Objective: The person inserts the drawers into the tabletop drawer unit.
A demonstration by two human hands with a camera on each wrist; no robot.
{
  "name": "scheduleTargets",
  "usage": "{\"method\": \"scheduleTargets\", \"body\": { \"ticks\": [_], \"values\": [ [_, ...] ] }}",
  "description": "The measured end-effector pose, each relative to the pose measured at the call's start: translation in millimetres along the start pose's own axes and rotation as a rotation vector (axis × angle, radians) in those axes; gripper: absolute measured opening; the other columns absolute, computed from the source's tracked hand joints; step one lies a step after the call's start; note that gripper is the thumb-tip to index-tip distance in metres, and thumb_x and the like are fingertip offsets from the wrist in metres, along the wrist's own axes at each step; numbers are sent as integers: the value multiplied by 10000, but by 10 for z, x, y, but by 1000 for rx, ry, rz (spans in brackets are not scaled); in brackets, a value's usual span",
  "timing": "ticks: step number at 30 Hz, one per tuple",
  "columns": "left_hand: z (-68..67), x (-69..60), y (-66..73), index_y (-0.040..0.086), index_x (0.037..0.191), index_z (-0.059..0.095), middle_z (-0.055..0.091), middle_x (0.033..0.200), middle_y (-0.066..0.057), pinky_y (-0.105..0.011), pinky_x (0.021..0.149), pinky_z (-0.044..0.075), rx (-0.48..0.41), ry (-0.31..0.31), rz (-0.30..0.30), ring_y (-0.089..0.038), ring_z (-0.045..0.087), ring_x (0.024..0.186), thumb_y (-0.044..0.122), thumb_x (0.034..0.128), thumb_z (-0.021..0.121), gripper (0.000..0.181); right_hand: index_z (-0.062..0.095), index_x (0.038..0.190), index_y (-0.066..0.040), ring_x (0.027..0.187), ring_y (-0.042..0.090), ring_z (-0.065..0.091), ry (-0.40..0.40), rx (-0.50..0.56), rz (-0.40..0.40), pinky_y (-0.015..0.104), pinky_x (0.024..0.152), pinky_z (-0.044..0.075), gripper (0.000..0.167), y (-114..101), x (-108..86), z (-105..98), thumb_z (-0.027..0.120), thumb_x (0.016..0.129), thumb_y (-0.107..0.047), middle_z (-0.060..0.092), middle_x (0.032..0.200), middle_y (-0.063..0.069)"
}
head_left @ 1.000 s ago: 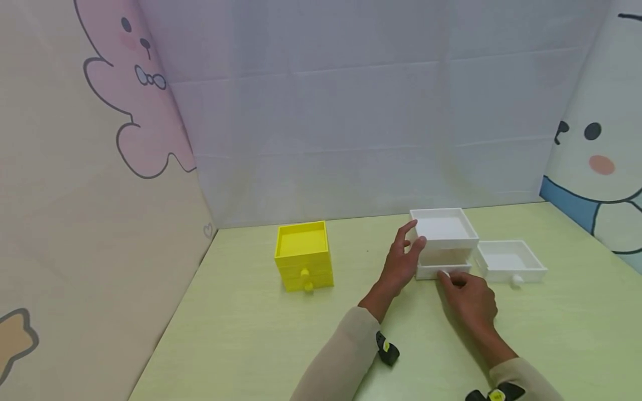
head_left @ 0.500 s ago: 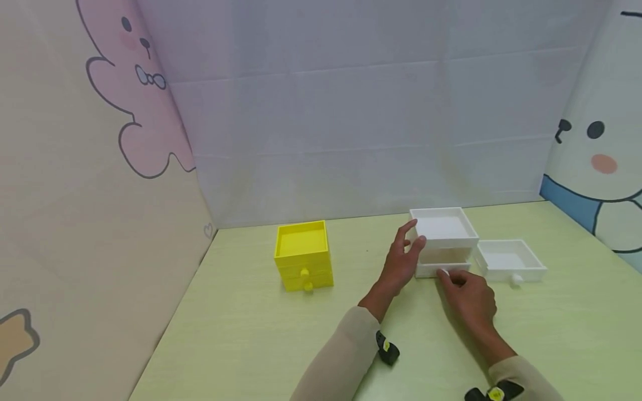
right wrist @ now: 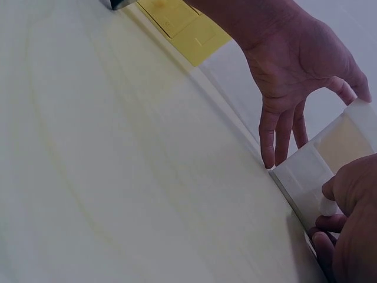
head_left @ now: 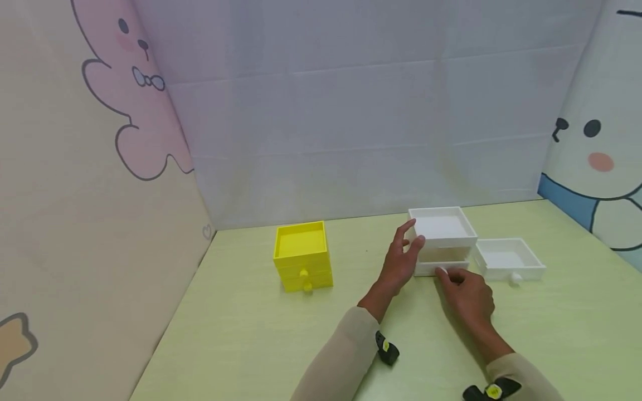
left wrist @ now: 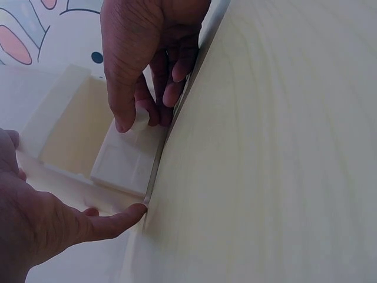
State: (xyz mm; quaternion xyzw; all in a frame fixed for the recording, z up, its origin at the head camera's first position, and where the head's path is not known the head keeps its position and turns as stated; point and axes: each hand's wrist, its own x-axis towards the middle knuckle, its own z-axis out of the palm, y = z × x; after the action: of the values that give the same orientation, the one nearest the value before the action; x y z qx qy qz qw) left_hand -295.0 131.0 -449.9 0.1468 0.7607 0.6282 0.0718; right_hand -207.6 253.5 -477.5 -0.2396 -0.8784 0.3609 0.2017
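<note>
A small white drawer cabinet [head_left: 443, 224] stands on the table, its upper slot hollow. Its lower drawer [head_left: 425, 270] sits in place with the front about flush. My right hand [head_left: 467, 295] pinches the white knob [left wrist: 140, 121] on that drawer between thumb and fingers. Along the cabinet's left side, my left hand [head_left: 398, 266] holds the body; its thumb is near the top front corner and the other fingers reach down the side. Close by on the right lies a loose white drawer [head_left: 507, 259] with a round knob, seen from above with nothing inside.
Left of the hands stands a yellow drawer cabinet [head_left: 302, 250] with two knobs on its front. A pale curtain [head_left: 321, 111] hangs behind the table [head_left: 241, 334]. Printed cartoon panels flank both sides.
The hands, the cabinet and the drawers keep their places. Only the head view has shifted very slightly.
</note>
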Motion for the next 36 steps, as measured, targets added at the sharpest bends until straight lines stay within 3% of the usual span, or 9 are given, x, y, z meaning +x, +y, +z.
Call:
{"method": "scheduleTargets", "body": {
  "ticks": [36],
  "values": [
    [12, 23, -37, 554, 1380, 439, 509, 1419, 26, -498, 929, 489, -5, 4, 0, -215, 495, 1288, 478, 990, 537, 409, 794, 943, -95, 839, 363, 682, 27, 29, -2, 410, 561, 433, 371, -13, 8, 23, 673, 911, -444, 755, 894, 100]
  ]
}}
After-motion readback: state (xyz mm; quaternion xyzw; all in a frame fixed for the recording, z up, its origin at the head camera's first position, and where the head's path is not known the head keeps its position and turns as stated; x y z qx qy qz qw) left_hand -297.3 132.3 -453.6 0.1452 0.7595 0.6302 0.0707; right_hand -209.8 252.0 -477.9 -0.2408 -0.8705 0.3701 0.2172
